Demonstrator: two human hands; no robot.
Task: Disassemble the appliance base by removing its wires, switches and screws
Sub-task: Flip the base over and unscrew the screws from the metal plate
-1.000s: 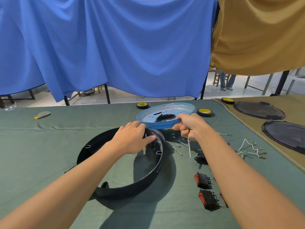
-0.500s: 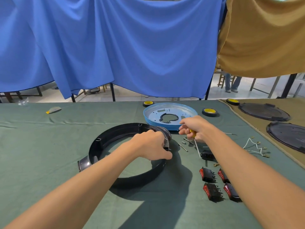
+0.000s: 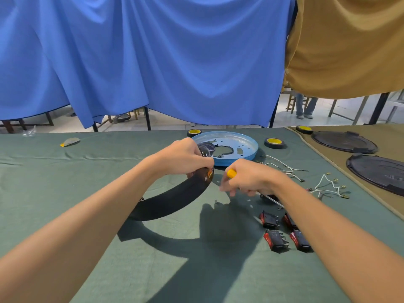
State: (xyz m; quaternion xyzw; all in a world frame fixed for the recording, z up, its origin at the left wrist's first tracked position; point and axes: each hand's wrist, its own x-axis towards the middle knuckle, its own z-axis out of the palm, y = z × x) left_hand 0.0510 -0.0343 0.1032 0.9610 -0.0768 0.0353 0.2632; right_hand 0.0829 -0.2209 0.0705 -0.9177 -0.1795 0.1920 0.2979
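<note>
Green cloth (image 3: 65,193) | left hand (image 3: 183,157) grips tilted black ring (image 3: 175,200) | right hand (image 3: 249,179) grips screwdriver (image 3: 231,172)

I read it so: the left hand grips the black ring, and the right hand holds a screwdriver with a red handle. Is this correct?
Not quite. The head view shows that the screwdriver has a yellow handle, not a red one. The left hand does grip the black ring, and the right hand does hold the screwdriver.
</note>
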